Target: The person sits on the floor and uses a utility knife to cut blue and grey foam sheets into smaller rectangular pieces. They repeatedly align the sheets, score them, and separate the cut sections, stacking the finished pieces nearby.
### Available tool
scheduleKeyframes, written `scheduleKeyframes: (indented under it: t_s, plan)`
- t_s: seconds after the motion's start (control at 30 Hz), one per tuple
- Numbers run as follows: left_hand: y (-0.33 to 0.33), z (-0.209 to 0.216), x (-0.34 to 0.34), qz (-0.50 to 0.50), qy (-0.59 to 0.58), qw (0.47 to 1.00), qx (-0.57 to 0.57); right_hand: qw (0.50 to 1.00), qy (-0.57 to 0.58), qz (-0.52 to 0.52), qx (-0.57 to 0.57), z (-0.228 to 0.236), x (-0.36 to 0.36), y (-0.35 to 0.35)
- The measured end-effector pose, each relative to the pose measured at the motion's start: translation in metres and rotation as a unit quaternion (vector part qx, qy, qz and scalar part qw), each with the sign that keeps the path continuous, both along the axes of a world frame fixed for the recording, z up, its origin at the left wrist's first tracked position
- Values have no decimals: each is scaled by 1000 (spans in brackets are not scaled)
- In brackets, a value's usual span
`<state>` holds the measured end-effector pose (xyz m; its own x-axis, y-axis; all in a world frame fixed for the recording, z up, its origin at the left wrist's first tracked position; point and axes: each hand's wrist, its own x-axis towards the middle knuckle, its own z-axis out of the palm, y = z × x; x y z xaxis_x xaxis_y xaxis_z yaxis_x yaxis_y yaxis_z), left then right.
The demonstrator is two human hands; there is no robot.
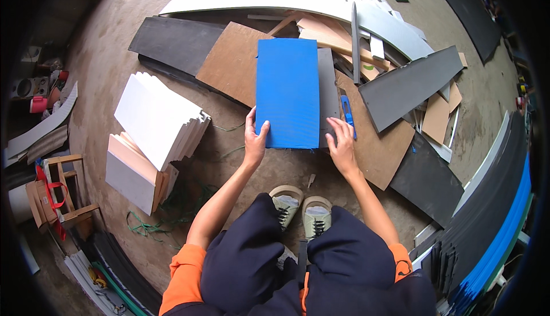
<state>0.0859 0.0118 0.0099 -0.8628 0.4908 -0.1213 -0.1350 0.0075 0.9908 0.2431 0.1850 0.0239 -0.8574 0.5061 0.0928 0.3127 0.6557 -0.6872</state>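
A rectangular blue corrugated plastic sheet (288,93) is in front of me, its near edge facing my feet. My left hand (255,139) grips its left edge near the bottom corner, thumb on top. To the right of the sheet, my right hand (342,144) hovers with fingers loosely apart, holding nothing. A blue utility knife (348,115) lies just beyond its fingertips on a brown board (375,144). Under the blue sheet, a grey board (328,81) shows along the right side. Another brown board (236,58) sticks out at the left.
Stacked white sheets (157,118) and peach and grey pieces (134,173) stand to my left. Black boards (409,87) and offcuts surround the work area. Long black and blue sheets (498,224) lie at the right. Green string (146,224) is on the floor near a wooden frame (71,196).
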Motion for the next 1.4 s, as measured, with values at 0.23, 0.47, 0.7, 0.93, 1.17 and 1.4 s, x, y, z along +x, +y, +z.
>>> scheduleKeyframes:
  t_s: [0.23,0.47,0.7,0.93,1.17,1.4]
  plan:
    - [18,-11,19,-11,13,1000,1,986,50,-100,-121,-16,1,0]
    - [21,-19,20,-20,21,999,-25,985,50,-129,-102,-24,-3,9]
    - [22,-28,13,-49,142,967,-207,972,49,-171,-151,-34,-9,21]
    - [26,-27,2,-88,132,953,-259,978,5,-179,-108,-31,-23,26]
    - [32,-24,7,-89,119,954,-259,970,17,-182,-160,-31,-26,23]
    - [31,-24,6,-101,124,955,-251,969,39,-172,-172,-38,-23,27]
